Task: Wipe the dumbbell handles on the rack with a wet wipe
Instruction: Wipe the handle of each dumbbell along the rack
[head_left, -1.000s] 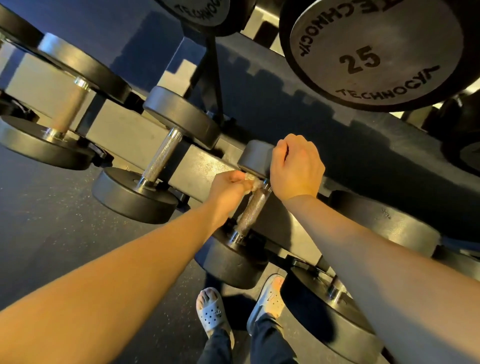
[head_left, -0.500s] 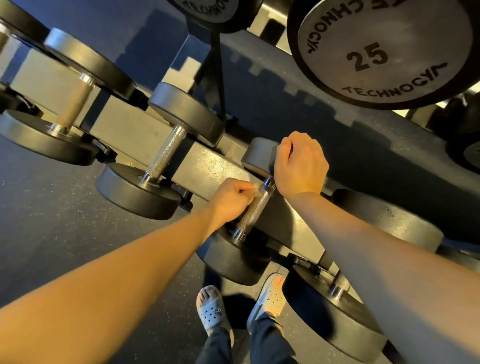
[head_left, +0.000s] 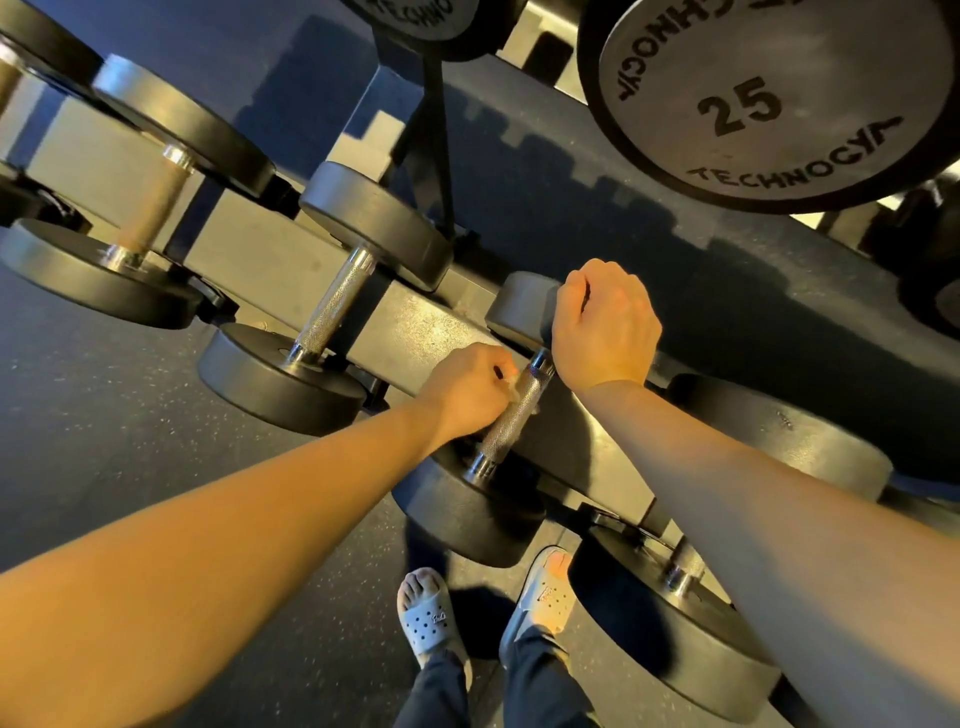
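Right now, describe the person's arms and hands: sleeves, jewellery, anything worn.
Both arms are bare to the frame edge: no sleeve shows on the left forearm or right forearm. The left hand and right hand carry no glove, and no watch, band or ring is visible. Lower down, the person wears dark trousers and pale perforated slide sandals.

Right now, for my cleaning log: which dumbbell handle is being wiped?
The knurled handle where the left hand holds a wipe, its far head gripped by the right hand; others are untouched.
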